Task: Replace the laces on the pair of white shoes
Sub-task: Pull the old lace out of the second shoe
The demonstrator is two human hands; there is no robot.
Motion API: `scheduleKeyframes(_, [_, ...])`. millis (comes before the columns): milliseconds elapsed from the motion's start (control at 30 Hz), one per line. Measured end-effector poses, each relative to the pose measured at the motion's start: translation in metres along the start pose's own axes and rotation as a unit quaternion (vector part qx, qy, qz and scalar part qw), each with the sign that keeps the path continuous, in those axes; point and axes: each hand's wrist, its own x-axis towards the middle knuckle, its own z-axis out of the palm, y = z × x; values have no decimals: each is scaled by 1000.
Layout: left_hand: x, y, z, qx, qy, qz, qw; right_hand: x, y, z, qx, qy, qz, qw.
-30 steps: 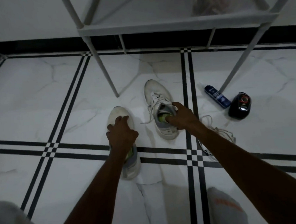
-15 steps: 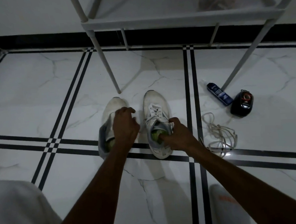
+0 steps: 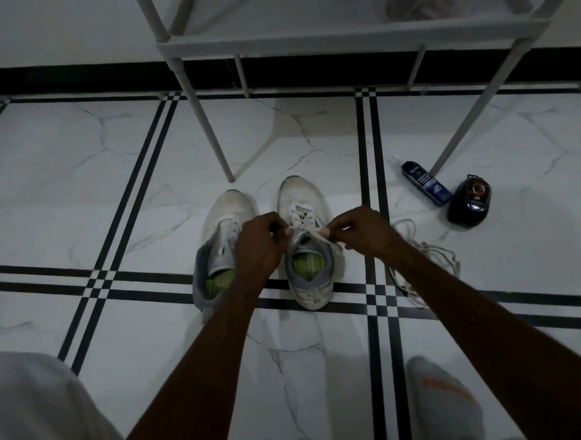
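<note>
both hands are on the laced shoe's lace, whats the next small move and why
Probably pull the lace ends apart to undo them. The left hand and right hand each pinch the lace of the right shoe, which is still threaded, so it likely has to come out first.

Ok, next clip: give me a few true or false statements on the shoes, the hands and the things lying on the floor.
1. Both hands pinch the lace of the right shoe. True: left hand, right hand.
2. The left shoe is fully laced. False: no lace shows on it.
3. A loose lace lies on the floor right of the shoes. True.
4. The blue bottle stands upright. False: it lies on its side.
5. The shoes stand on the rack. False: they are on the floor.
</note>
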Motion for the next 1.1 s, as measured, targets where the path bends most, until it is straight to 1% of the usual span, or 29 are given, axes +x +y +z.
scheduleKeyframes(67, [-3, -4, -10, 25, 7, -32, 999, 0, 7, -13, 42, -14, 57, 997])
scheduleKeyframes(100, [-4, -10, -17, 34, 16, -53, 998, -1, 12, -20, 59, -7, 95, 994])
scheduleKeyframes(133, [-3, -15, -25, 52, 38, -71, 995, -1, 18, -28, 70, 20, 134, 988])
scheduleKeyframes(200, [1, -26, -41, 111, 124, -88, 982, 5, 37, -43, 58, 143, 189, 970])
scheduleKeyframes(233, [5, -32, -48, 136, 169, -97, 971, 8, 44, -49, 36, 207, 199, 957])
scheduleKeyframes(267, [7, -35, -52, 141, 199, -122, 962, 9, 50, -55, 11, 256, 208, 944])
scheduleKeyframes(300, [9, -34, -54, 140, 220, -140, 955, 12, 51, -58, 0, 290, 209, 934])
scheduleKeyframes(333, [8, -33, -53, 131, 229, -159, 951, 15, 52, -58, 8, 307, 205, 929])
scheduleKeyframes(400, [3, -26, -51, 121, 236, -168, 950, 17, 46, -55, 35, 316, 188, 930])
scheduleKeyframes(433, [-1, -21, -48, 122, 245, -160, 948, 16, 41, -52, 27, 326, 164, 931])
scheduleKeyframes(500, [-7, -10, -42, 129, 264, -137, 946, 10, 35, -44, -34, 365, 76, 927])
scheduleKeyframes(533, [-11, -4, -35, 126, 256, -116, 951, 5, 31, -40, -65, 375, 35, 924])
scheduleKeyframes(567, [-15, 2, -28, 115, 229, -87, 963, -1, 23, -38, -83, 364, 6, 928])
scheduleKeyframes(600, [-18, 8, -19, 96, 193, -57, 975, -5, 16, -36, -87, 321, -6, 943])
scheduleKeyframes(633, [-20, 13, -11, 74, 155, -35, 985, -7, 7, -33, -86, 248, 1, 965])
scheduleKeyframes(667, [-21, 17, -3, 54, 111, -30, 992, -8, -1, -29, -89, 155, 30, 983])
scheduleKeyframes(700, [-21, 20, 4, 32, 63, -42, 997, -8, -6, -23, -89, 59, 65, 992])
scheduleKeyframes(733, [-21, 23, 9, 13, 20, -55, 998, -8, -12, -17, -76, -19, 102, 992])
scheduleKeyframes(767, [-21, 24, 12, 9, -10, -64, 998, -8, -16, -9, -55, -75, 131, 987])
scheduleKeyframes(800, [-19, 24, 14, 13, -21, -63, 998, -7, -17, -2, -50, -97, 140, 984])
scheduleKeyframes(833, [-19, 25, 17, 26, -21, -58, 998, -6, -17, 6, -69, -88, 124, 986])
scheduleKeyframes(900, [-19, 21, 22, 45, -10, -51, 998, -5, -18, 19, -133, -21, 64, 989])
scheduleKeyframes(967, [-21, 21, 26, 61, 5, -46, 997, -2, -17, 31, -146, 32, 28, 988])
scheduleKeyframes(1033, [-22, 20, 29, 74, 23, -47, 996, 1, -12, 42, -154, 59, 10, 986])
scheduleKeyframes(1100, [-21, 17, 31, 81, 28, -34, 996, 2, -7, 46, -189, 77, -6, 979])
